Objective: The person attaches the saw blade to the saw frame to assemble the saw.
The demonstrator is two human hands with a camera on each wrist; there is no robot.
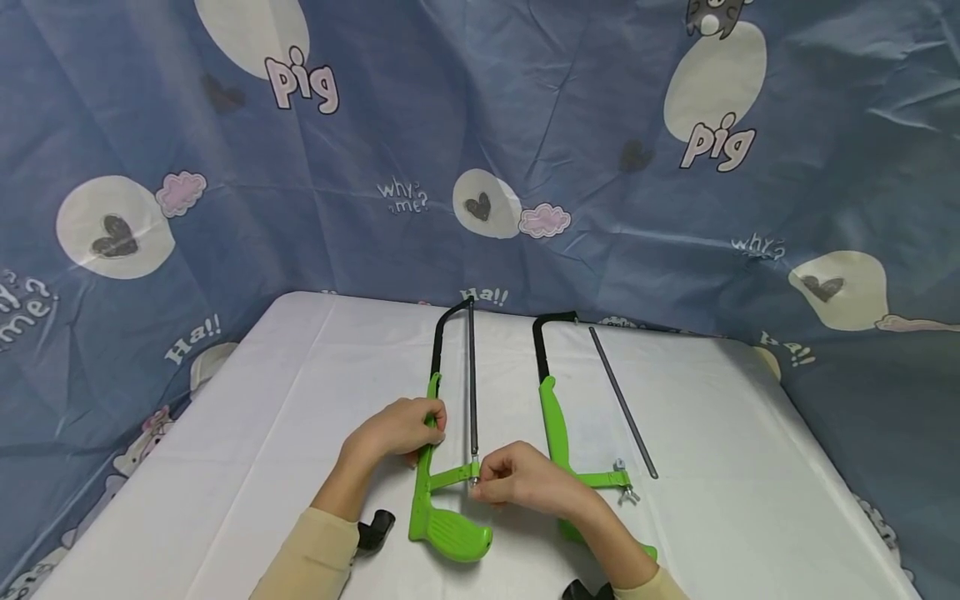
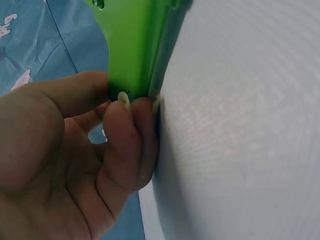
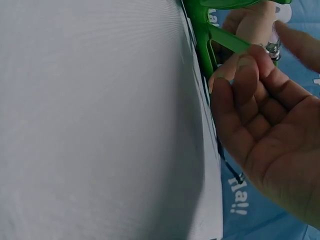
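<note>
A hacksaw (image 1: 450,533) with a green handle and black front frame lies on the white table, its dark blade (image 1: 472,375) fitted along the right side. My left hand (image 1: 401,427) grips the green frame above the handle; the left wrist view shows thumb and fingertips pinching its edge. At the blade's near end, my right hand (image 1: 528,479) has curled fingers around the small metal wing nut (image 3: 273,49) beyond the green arm. In the right wrist view, thumb and index finger stand on either side of that nut, partly covering it.
A second green hacksaw (image 1: 555,421) lies to the right, partly under my right forearm, with its own wing nut (image 1: 628,496). Its loose blade (image 1: 624,404) rests beside it. Patterned blue cloth (image 1: 375,250) hangs behind the table's far edge.
</note>
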